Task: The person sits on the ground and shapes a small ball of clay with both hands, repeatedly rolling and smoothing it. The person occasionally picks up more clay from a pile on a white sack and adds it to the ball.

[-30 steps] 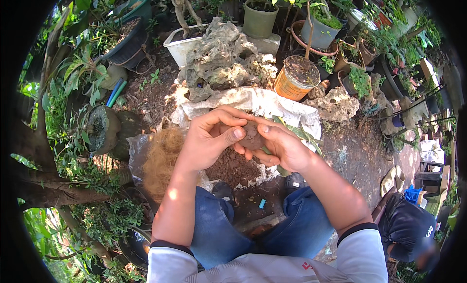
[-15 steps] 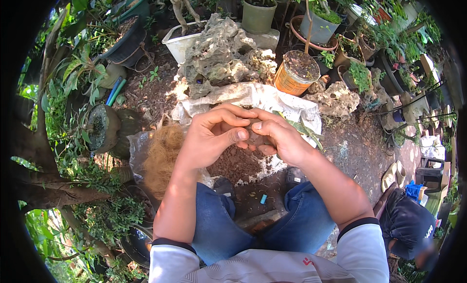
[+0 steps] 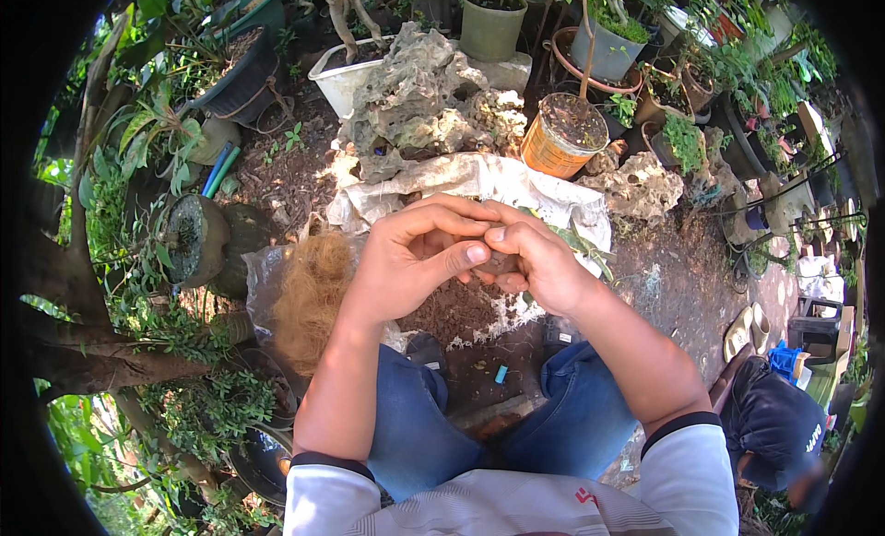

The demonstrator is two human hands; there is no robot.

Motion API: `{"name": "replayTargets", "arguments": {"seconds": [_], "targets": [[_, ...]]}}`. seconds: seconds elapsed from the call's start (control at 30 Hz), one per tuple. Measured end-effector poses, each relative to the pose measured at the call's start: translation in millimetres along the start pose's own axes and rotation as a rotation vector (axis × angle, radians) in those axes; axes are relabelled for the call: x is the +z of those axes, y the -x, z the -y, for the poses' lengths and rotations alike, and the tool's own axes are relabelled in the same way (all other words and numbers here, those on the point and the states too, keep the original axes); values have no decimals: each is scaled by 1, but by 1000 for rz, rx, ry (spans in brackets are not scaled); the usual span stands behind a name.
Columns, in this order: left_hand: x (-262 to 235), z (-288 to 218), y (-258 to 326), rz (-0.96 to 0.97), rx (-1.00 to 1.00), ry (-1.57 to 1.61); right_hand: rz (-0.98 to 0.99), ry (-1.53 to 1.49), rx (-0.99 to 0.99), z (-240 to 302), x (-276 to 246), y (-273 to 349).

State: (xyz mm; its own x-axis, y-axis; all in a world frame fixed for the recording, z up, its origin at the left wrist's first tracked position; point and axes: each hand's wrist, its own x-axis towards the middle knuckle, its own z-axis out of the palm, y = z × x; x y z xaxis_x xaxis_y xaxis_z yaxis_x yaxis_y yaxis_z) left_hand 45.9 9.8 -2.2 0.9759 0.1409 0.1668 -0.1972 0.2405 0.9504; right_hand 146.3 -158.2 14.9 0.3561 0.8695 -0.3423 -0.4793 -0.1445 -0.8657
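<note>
My left hand [image 3: 410, 259] and my right hand [image 3: 539, 264] are pressed together over a small dark lump of soil [image 3: 498, 262], which both hands cup; most of it is hidden by the fingers. A thin green stem with leaves [image 3: 576, 244] sticks out to the right of my right hand. Below the hands a heap of dark soil [image 3: 452, 310] lies on a white sack [image 3: 479, 181]. A wad of brown coconut fibre [image 3: 312, 296] sits in a clear plastic bag just left of my left wrist.
A grey porous rock [image 3: 419, 94] stands behind the sack, with an orange pot [image 3: 564, 135], a white tub [image 3: 346, 70] and several potted plants around it. A black pot [image 3: 194, 241] lies at left. Another person [image 3: 774, 425] crouches at lower right.
Both hands have stayed clasped around the lump, with the fingers shifting slightly as they press and turn it. Nothing else has moved.
</note>
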Motion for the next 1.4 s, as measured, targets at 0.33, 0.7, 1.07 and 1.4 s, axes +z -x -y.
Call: {"name": "replayTargets", "arguments": {"seconds": [0.33,0.7,1.07,1.4], "targets": [[-5,-4,1,-4,21,-42,94,-95,-51,-8,-6,-3],[-4,-5,3,15,45,48,51,22,-126,6,7,8],[-5,-3,3,23,51,30,132,71,-183,-3,0,6],[-4,-7,3,0,41,-2,114,455,-416,-8,-5,-1]]}}
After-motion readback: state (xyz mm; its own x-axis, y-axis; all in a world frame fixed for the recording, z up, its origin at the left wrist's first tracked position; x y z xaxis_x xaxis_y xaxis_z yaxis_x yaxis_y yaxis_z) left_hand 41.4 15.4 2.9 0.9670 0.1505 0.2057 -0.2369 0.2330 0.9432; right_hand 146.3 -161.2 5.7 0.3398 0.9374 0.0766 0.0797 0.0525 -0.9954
